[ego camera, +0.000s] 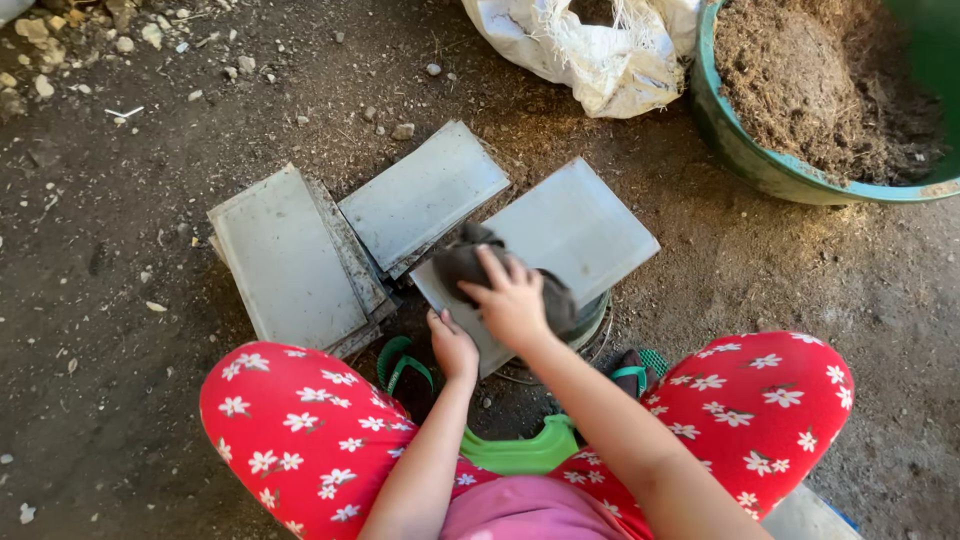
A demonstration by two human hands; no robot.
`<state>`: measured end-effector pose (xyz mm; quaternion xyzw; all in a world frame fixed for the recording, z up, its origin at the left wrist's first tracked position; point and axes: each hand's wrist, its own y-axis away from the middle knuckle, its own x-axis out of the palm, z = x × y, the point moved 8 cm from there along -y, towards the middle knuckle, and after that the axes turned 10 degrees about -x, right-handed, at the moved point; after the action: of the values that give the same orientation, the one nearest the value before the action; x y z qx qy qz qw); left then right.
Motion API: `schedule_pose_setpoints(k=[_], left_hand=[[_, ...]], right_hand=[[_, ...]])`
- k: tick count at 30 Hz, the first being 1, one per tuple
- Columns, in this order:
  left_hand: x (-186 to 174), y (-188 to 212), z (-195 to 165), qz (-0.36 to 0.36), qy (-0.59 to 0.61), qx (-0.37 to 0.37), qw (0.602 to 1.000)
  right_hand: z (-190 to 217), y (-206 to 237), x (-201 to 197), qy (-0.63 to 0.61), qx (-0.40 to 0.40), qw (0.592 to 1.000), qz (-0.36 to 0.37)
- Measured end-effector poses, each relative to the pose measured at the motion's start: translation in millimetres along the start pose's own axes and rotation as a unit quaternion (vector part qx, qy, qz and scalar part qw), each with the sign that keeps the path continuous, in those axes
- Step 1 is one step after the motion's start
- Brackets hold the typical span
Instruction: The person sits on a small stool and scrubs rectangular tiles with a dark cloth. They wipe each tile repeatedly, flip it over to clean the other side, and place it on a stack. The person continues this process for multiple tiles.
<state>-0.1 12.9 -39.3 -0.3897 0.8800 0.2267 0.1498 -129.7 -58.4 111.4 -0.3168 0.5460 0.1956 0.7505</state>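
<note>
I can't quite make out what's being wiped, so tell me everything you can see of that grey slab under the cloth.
The grey slab is a flat, rectangular, dusty plate that looks like cement or metal. It lies skewed on a round support, above the dirt floor. The right hand presses a dark cloth onto it; the left hand grips its near edge.

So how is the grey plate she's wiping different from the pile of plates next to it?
The grey plate being wiped is a single sheet propped up on a round thing, with a dark cloth pressed on it by the right hand while the left hand steadies its edge. The pile is several sheets stacked, lying low on the dirt ground, untouched. Both are flat, grey and rectangular.
</note>
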Motion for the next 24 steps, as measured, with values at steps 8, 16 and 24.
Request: schedule_pose_setpoints(k=[8,16,24], left_hand=[[-9,-9,-24,0.026,-0.147,-0.009,0.989],[-32,-56,-40,-0.014,-0.242,0.028,0.970],[-31,-64,-29,-0.053,-0.280,0.067,0.956]], right_hand=[[-289,96,-81,0.079,0.395,0.908,-0.116],[-218,9,-151,0.032,0.244,0.956,-0.163],[38,-67,7,0.094,-0.040,0.994,0.026]])
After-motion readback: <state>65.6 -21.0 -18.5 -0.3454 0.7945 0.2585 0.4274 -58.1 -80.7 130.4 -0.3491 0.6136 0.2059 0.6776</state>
